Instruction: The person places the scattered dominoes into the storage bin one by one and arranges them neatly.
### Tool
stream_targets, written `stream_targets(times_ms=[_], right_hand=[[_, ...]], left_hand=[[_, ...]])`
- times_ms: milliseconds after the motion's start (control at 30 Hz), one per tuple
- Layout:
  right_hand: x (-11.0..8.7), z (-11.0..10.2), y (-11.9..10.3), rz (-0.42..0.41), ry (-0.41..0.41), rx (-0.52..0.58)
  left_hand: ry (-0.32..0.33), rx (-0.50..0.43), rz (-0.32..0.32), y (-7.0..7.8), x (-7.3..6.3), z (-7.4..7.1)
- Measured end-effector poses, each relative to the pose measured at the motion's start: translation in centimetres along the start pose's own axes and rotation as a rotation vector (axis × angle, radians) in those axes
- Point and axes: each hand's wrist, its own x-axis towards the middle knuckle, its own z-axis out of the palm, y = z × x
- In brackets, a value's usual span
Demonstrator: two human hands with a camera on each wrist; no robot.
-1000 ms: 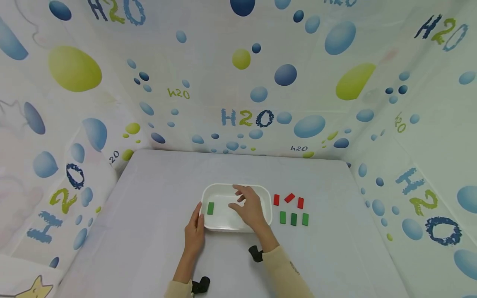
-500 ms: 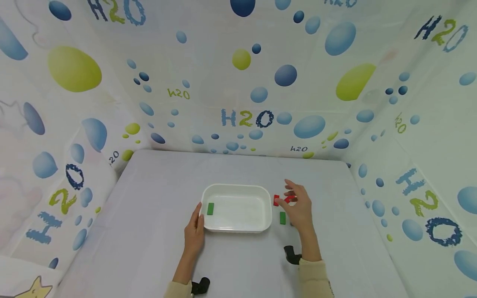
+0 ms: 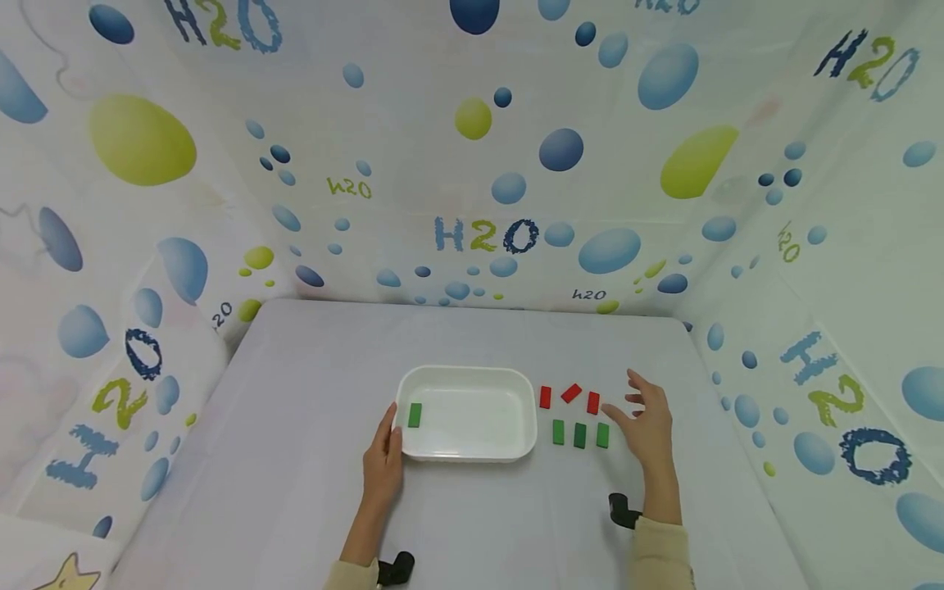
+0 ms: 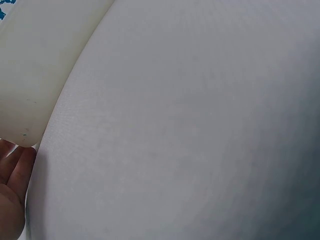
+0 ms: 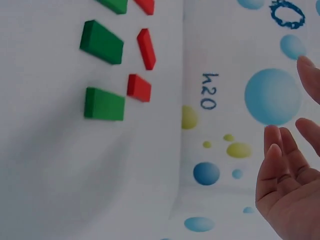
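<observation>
A white tray (image 3: 472,414) stands on the table with one green rectangular block (image 3: 415,415) inside, near its left end. My left hand (image 3: 383,463) rests against the tray's left side, fingers extended along it; the left wrist view shows these fingers (image 4: 21,172) touching the tray wall (image 4: 37,75). To the right of the red and green blocks hovers my right hand (image 3: 649,422), its fingers loosely spread and holding nothing. Nearest to it are a red block (image 3: 593,403) and a green block (image 3: 603,435). In the right wrist view the hand (image 5: 290,195) is apart from the green block (image 5: 105,104).
Two more red blocks (image 3: 545,397) lie right of the tray, one turned askew. Below them are two more green blocks (image 3: 558,432). Patterned curtains (image 3: 413,147) hang behind and beside the white table (image 3: 310,377).
My right hand has moved from above the tray, over the blocks, to their right side. My left hand, the tray and the blocks have stayed in place.
</observation>
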Motion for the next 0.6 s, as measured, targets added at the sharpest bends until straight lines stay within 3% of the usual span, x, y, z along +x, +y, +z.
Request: stream_targets(times_ms=[400,600], right_hand=[[0.1,-0.1,6.2,0.192,-0.274,-0.030],[-0.5,1.0,7.5,0.270,-0.341,-0.004]], left_hand=[[-0.018,-0.018,-0.015,0.2,-0.1,-0.1],[-0.021,-0.024,-0.020,0.2,-0.2,-0.1]])
